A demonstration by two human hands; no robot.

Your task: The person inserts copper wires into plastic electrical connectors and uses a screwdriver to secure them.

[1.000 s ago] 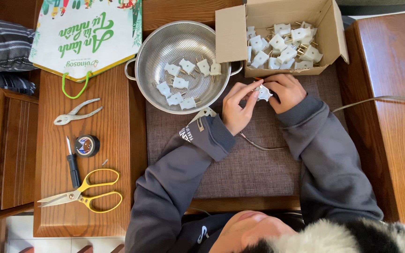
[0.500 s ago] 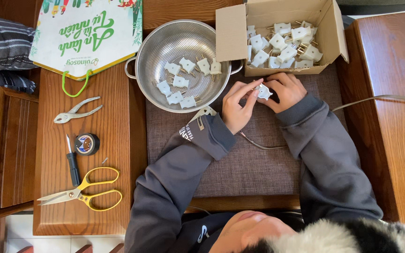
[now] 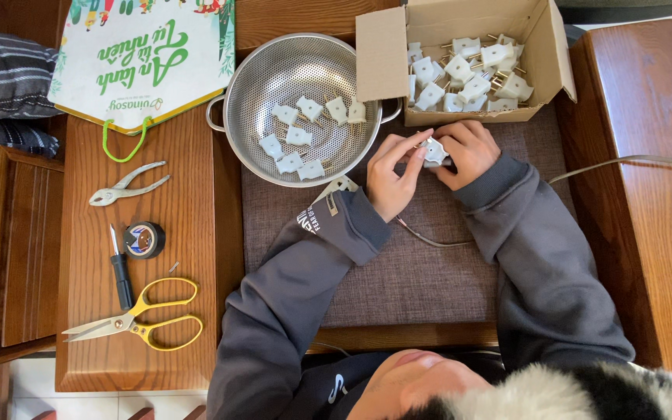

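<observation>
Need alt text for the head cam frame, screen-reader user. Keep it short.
Seen from above, a person's left hand and right hand hold a small white plug together over a grey mat. Beyond the hands are a metal colander holding white plug pieces and an open cardboard box of white plugs. On the wooden surface at left lie pliers, a tape roll, a screwdriver and yellow scissors.

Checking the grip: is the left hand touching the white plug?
Touching. The head view shows the left hand fingertips pressed on the white plug, no gap.
</observation>
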